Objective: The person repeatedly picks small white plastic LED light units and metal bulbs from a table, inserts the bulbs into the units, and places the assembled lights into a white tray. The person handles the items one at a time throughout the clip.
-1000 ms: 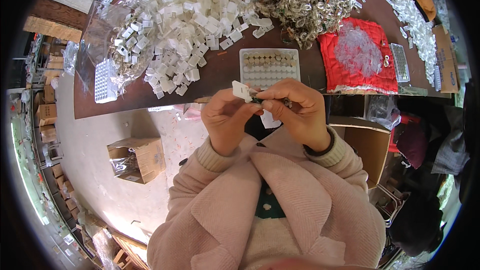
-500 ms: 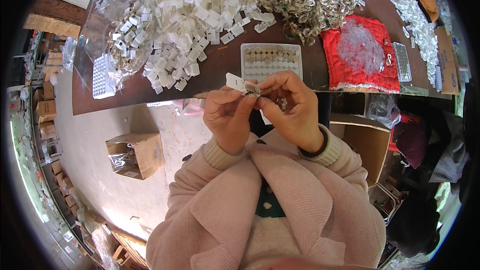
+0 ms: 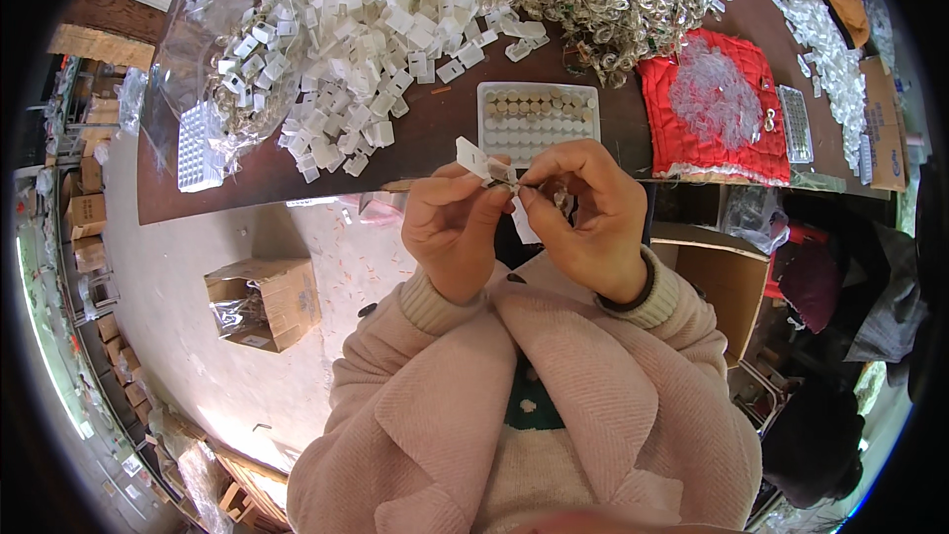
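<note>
Just above the table's front edge, my left hand [image 3: 453, 229] pinches a small white plastic case [image 3: 473, 158] between thumb and forefinger. A flat white flap of it sticks up to the left, and a clear part shows beside my fingertips. My right hand [image 3: 585, 213] closes thumb and forefinger on the case's right side; what lies exactly between those tips is too small to make out. A clear, shiny piece [image 3: 562, 200] is tucked in the curled fingers of my right hand. Beyond my hands lies a white tray [image 3: 539, 87] with rows of round, tan, button-like discs.
A heap of white plastic cases [image 3: 381, 30] covers the table's left. Behind the tray is a pile of clear looped pieces [image 3: 603, 0]. A red cloth [image 3: 662, 129] at right holds clear slips. An open cardboard box [image 3: 287, 302] stands on the floor at left.
The case has tilted, with its white flap now standing steeper. My right fingertips have shifted slightly on its right side; both hands stay in nearly the same place.
</note>
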Demonstrator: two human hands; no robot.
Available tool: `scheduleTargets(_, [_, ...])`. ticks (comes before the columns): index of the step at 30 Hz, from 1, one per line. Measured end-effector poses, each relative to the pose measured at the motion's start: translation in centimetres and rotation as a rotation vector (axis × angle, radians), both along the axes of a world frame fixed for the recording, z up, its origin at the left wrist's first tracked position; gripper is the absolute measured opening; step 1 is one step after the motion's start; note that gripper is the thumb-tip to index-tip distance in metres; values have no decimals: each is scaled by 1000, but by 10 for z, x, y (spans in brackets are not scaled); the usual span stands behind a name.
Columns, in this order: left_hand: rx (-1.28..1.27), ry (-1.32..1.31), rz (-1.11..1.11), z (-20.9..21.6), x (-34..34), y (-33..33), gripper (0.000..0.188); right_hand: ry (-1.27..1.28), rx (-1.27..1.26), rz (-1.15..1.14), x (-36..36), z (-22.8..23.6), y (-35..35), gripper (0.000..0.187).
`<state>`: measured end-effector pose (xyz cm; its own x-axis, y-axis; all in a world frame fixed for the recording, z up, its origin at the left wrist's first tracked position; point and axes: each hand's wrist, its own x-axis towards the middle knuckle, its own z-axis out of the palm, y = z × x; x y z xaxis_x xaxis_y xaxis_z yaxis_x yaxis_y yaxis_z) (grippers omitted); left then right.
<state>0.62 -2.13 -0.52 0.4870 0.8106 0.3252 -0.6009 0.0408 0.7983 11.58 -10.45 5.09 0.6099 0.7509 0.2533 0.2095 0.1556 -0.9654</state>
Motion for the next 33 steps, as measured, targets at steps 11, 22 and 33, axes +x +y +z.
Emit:
scheduleTargets(11, [-400, -101, -237, 4, -5, 7, 19, 756, -25, 317, 20, -8, 3, 24])
scheduleTargets(22, [-482, -37, -275, -6, -7, 18, 16, -46, -152, 6, 28, -39, -16, 23])
scheduleTargets(33, [-545, 52, -372, -17, -4, 15, 15, -698, -353, -323, 73, -60, -2, 17])
